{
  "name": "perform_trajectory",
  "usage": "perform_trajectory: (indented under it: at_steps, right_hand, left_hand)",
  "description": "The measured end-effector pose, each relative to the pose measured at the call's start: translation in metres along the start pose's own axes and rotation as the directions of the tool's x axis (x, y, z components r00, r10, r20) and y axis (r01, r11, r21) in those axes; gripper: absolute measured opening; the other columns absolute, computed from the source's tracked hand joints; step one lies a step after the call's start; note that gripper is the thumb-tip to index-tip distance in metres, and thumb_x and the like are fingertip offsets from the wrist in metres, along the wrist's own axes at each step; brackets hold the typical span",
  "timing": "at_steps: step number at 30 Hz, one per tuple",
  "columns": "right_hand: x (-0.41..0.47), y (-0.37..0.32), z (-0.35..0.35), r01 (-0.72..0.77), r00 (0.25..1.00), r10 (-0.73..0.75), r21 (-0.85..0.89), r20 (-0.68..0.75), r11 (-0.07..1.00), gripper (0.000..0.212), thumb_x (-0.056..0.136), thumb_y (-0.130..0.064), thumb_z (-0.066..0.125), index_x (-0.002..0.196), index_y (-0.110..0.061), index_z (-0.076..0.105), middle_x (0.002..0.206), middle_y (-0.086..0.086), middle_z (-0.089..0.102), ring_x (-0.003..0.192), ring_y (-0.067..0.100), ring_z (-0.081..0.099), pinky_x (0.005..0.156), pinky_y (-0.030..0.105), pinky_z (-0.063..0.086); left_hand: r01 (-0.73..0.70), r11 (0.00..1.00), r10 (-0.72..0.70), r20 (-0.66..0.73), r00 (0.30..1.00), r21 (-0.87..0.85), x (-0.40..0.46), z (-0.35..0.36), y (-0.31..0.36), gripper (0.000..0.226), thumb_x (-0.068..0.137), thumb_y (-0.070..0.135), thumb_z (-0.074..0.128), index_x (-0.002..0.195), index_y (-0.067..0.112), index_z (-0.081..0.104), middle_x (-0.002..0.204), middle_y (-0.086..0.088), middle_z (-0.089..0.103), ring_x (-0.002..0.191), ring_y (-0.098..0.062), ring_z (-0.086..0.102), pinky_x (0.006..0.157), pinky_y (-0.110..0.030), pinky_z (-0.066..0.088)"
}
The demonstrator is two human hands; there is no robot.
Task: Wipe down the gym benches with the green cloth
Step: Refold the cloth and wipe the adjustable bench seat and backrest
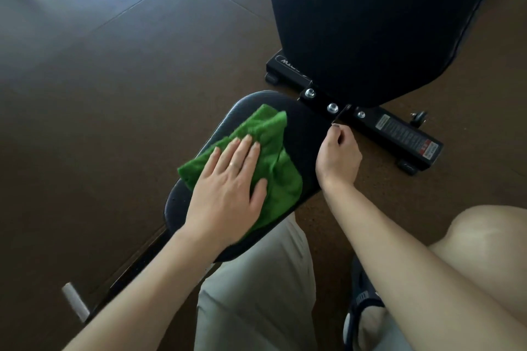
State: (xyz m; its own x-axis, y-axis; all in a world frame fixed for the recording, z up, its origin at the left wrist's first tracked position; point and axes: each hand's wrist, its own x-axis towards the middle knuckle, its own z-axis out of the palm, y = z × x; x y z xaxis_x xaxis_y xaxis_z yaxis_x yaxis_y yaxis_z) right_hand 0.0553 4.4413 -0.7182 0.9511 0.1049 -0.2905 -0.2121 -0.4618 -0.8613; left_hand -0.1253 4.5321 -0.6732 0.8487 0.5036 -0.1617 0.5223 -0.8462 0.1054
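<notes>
The green cloth [278, 168] lies crumpled on the black seat pad [303, 134] of a gym bench. My left hand [228, 188] presses flat on the cloth with straight fingers. My right hand [338, 158] sits at the pad's right edge, fingers curled; whether it grips the edge is unclear. Beyond the seat, the bench's large black back pad [385, 17] rises tilted at the upper right.
The bench's black metal frame [399, 134] with bolts and a warning label runs across the floor to the right. A second frame bar [137, 262] extends toward the lower left. My knees and a slippered foot [362, 299] are close below. Dark brown floor tiles surround the bench.
</notes>
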Motion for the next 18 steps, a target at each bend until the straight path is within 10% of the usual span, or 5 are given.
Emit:
perform_trajectory:
  at_steps: [18]
  right_hand:
    - [0.004, 0.002, 0.002, 0.088, 0.995, -0.096, -0.263, -0.018, 0.961, 0.042, 0.108, -0.047, 0.028, 0.114, -0.023, 0.062, 0.097, -0.002, 0.066, 0.092, 0.024, 0.064, 0.084, 0.044, 0.052]
  left_hand:
    - [0.136, 0.991, -0.137, -0.037, 0.990, -0.017, 0.076, 0.004, 0.004, 0.069, 0.105, 0.054, 0.021, 0.164, 0.019, 0.012, 0.172, -0.001, 0.008, 0.159, -0.019, 0.003, 0.129, -0.046, 0.004]
